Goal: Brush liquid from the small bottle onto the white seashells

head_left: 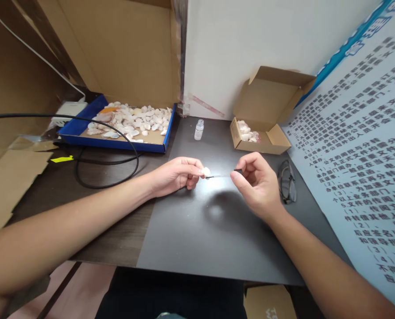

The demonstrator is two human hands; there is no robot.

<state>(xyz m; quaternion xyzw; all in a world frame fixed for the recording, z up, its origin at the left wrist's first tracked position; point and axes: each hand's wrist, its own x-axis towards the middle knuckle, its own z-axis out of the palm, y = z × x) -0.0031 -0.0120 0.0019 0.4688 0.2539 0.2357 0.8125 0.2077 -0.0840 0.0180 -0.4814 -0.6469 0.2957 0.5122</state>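
Observation:
Between the thumb and fingers of my left hand [180,173] is a small white seashell [206,172], held above the dark mat. My right hand [257,184] pinches the black cap of a small applicator brush [238,171]. Its thin stem points left, and the dark tip is at the shell's lower edge, seemingly touching it. Behind the hands an uncapped small clear bottle [199,130] with a whitish lower part stands upright on the mat.
A blue-edged tray [114,142] of many white shells lies at the back left. An open cardboard box [262,145] with shells stands at the back right. Black glasses [288,181] lie right of my right hand. A black cable [101,185] loops on the left.

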